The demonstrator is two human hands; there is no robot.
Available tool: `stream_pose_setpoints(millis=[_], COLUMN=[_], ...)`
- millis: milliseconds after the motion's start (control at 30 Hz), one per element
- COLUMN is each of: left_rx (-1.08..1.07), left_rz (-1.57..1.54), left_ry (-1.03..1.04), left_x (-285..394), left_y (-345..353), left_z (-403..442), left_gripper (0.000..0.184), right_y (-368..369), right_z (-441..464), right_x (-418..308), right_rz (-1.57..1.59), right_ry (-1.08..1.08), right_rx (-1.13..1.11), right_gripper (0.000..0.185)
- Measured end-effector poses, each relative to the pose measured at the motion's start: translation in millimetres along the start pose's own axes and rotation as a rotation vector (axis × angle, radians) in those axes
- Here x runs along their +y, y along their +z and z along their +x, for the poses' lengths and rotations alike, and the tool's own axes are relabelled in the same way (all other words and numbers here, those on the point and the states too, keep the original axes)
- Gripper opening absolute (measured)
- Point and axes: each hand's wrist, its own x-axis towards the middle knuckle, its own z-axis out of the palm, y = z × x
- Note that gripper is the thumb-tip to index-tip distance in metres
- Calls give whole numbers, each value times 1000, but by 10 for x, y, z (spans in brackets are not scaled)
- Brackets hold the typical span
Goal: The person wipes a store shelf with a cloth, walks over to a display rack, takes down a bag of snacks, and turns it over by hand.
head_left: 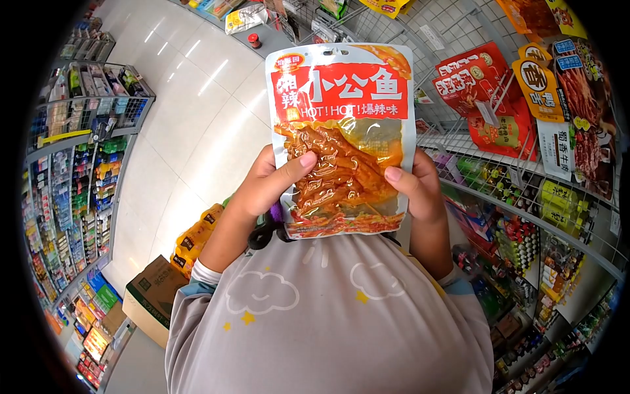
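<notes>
Upright in front of my chest is a sealed snack packet (344, 151), white-edged with a red label band, Chinese lettering and the words "HOT! HOT!". Through its clear lower part brown, glossy food shows. My left hand (275, 177) grips the left edge, thumb across the front. On the opposite edge my right hand (417, 187) holds on the same way, its thumb pressing the front. The other fingers of both hands are mostly hidden behind the packet. Below it a grey apron (328, 322) with cloud and star prints covers my front.
Wire shelves on the right carry red snack bags (485, 98) and an orange packet (539, 82). At left stands a shelf rack of goods (92, 98). A cardboard box (154, 295) and a yellow multipack (197, 240) are near my left arm. Pale tiles (184, 125) floor the aisle.
</notes>
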Motion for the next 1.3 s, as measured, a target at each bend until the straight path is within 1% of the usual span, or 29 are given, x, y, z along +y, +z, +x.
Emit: stream_pose_setpoints(millis=[167, 300, 367, 400, 467, 500, 567, 600, 667, 700, 767, 800, 867, 900, 967, 1000, 1067, 1167, 1300], left_rx=[-30, 3, -93, -93, -244, -271, -294, -318, -314, -296, -278, -299, -316, -335, -356, -367, -376, -411, -429], left_rz=[28, 65, -44, -44, 55, 109, 122, 136, 130, 97, 62, 108, 150, 145, 136, 144, 148, 171, 160], left_ry=[-14, -57, -42, -43, -99, -83, -73, -63, -78, -93, -109, -88, -71, -77, -81, -65, -47, -13, -7], left_x=[-1, 39, 7, 16, 52, 87, 99, 103, 137, 146, 138, 131, 114, 104, 100, 107, 100, 46, 8], left_y=[-43, -60, -147, -165, -179, -156, -172, -178, -163, -154, -165, -181, -229, -252, -284, -295, -340, -430, -560], left_z=[15, 4, 23, 16, 5, 7, 6, 2, -18, -29, -36, -31, -32, -36, -42, -47, -57, -51, -62], left_gripper=[40, 41, 47, 47, 52, 54, 54, 53, 53, 52, 52, 51, 51, 50, 50, 50, 50, 49, 49], right_y=[10, 74, 102, 96, 62, 34, -24, -17, 15, 39, 107, 145, 219, 234, 249, 261, 292, 343, 464], right_z=[-7, 10, 21, 20, 17, 15, 16, 29, 57, 65, 91, 106, 130, 125, 129, 134, 148, 124, 103], right_x=[51, 111, 127, 139, 176, 182, 187, 178, 125, 105, 86, 94, 124, 114, 86, 100, 141, 202, 226], right_rz=[86, 28, 55, 55, 24, 24, 134, 134, 135, 135, 74, 74, 80, 82, -82, -84, -117, -155, -192], right_ry=[-50, -96, -102, -101, -70, -69, 47, 50, 98, 101, 105, 108, -22, -15, 112, 116, 21, -6, 37], right_rx=[23, 29, 52, 52, 95, 95, 10, 10, -25, -24, -59, -59, -131, -130, -112, -112, -126, -89, -31], right_gripper=[35, 36, 36, 36, 36, 36, 39, 39, 46, 46, 52, 52, 55, 55, 56, 56, 55, 53, 51])
